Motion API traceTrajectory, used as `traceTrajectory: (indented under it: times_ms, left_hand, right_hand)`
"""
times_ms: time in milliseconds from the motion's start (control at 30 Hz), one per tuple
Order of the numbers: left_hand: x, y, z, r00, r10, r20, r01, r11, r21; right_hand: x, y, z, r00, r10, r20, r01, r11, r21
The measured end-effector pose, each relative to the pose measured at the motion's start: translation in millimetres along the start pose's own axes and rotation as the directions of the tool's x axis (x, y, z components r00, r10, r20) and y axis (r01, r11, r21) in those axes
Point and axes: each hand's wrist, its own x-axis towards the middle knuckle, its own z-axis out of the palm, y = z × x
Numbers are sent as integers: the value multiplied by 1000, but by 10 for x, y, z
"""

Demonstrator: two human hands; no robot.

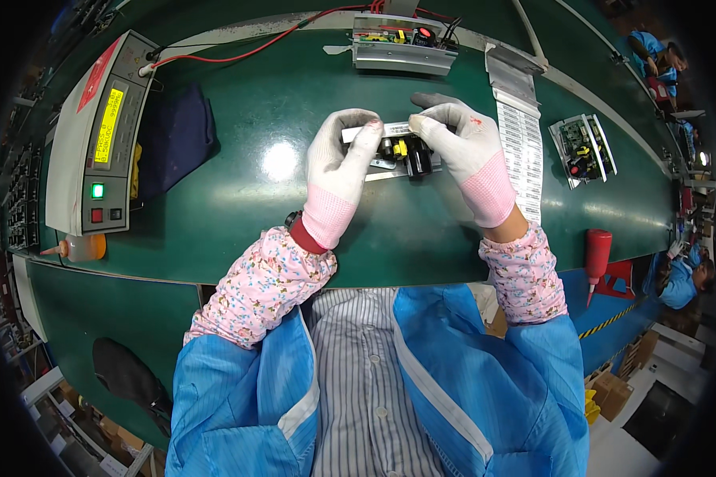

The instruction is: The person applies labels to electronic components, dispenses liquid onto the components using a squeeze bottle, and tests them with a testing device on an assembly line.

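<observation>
Both my hands wear white gloves with pink cuffs and meet over a small open-frame power supply board [402, 153]. Yellow and black parts show on it, with a pale metal edge below. My left hand [344, 151] is closed at its left side, thumb pressed on a white label strip [396, 129] along the top edge. My right hand [461, 139] pinches the right end of that strip between thumb and fingers. The fingers behind the board are partly hidden.
A tester [99, 135] with a lit screen stands left, beside dark blue cloth [179, 139]. A label sheet [519, 151] lies right of my hands. Other boards sit at the back [406, 44] and right [583, 149]. Bottles, orange [86, 247] and red [598, 258], flank the bench. Co-workers sit far right.
</observation>
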Motion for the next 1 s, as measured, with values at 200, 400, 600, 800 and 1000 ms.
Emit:
traceTrajectory:
  times_ms: [200,400,600,800,1000]
  left_hand:
    - [2,0,-9,1000,-17,9,17,1000,-3]
    - [-9,-5,15,997,-78,2,78,996,-44]
    - [-19,45,-5,994,-104,13,105,988,-114]
    - [-4,-23,-3,1000,4,6,-4,1000,-28]
    - [4,-65,16,987,155,-35,-156,987,-28]
  right_hand:
    - [-42,-27,-79,998,-60,-14,56,981,-185]
    - [-161,139,29,801,-551,-233,415,792,-448]
    - [-253,151,75,742,-635,216,554,399,-730]
    - [-228,336,-350,774,-629,70,446,464,-765]
    - [-6,286,-183,832,-550,73,516,719,-465]
